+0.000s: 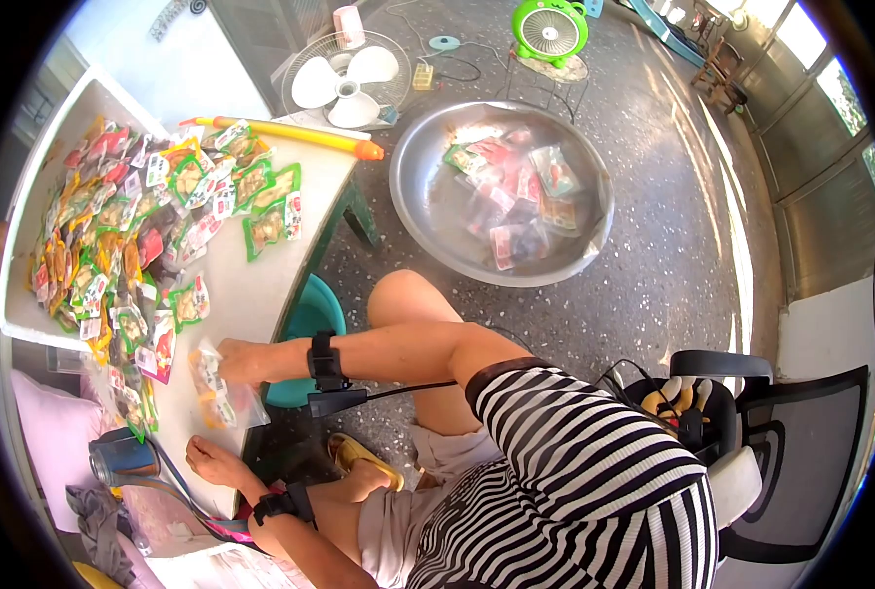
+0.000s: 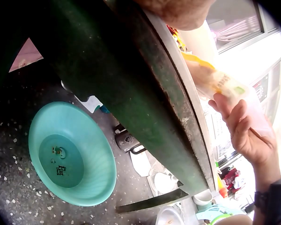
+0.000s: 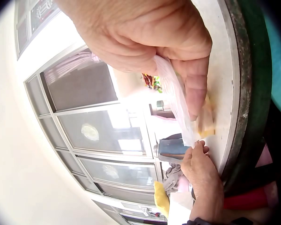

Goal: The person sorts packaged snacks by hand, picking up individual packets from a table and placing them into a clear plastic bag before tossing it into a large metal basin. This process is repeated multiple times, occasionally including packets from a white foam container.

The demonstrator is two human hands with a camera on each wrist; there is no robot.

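My right hand (image 1: pixel 251 361) (image 3: pixel 150 42) pinches a clear plastic bag (image 1: pixel 212 388) (image 3: pixel 175 101) over the table's edge; its thumb and fingers are also seen in the left wrist view (image 2: pixel 248 133). Yellow-edged packets (image 2: pixel 206 75) show inside the bag. Below the bag in the head view, my left hand (image 1: pixel 219 463) has loosely bent fingers and no visible object in it. In the right wrist view its fingertips line up with the bag's lower end; contact is unclear. Only part of it (image 2: pixel 178 11) appears in the left wrist view.
A white box (image 1: pixel 15 285) of colourful snack packets stands on the table (image 1: pixel 251 285), more packets spilling beside it. A yellow-orange stick (image 1: pixel 300 135) lies behind. On the floor are a metal basin (image 1: pixel 408 187) with packets and a teal basin (image 1: pixel 325 304). A dark mug (image 1: pixel 123 459) stands near left.
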